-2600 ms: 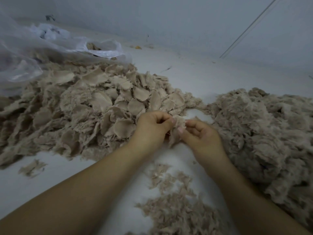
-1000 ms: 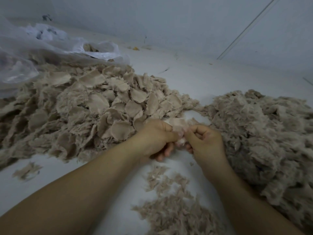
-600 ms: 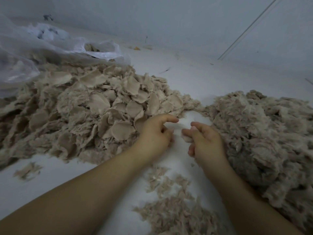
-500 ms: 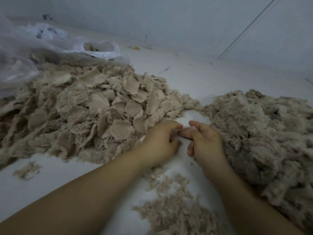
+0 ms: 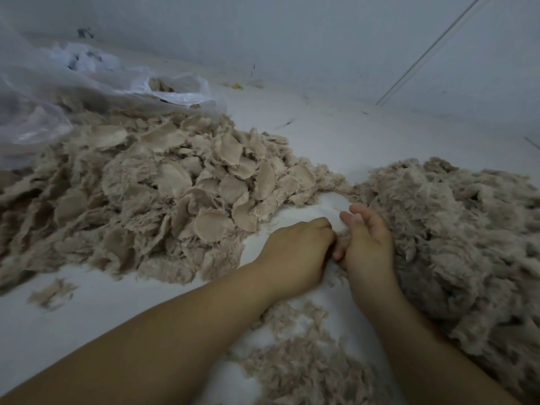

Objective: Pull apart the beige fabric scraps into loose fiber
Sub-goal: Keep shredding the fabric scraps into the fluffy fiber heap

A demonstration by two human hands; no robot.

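Fabric scraps (image 5: 163, 194) heaped on white floor (image 5: 336, 133) (dim), pale wall (image 5: 321, 33) behind

A big heap of flat, round beige fabric scraps (image 5: 175, 194) lies on the left, and a fluffy pile of loose fiber (image 5: 455, 229) lies on the right.

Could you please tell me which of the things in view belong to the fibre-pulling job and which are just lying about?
Job: pile of flat beige fabric scraps; fluffy heap of pulled beige fibre; left hand; right hand.

Lying about: crumpled clear plastic bag; small yellow bit by the wall.
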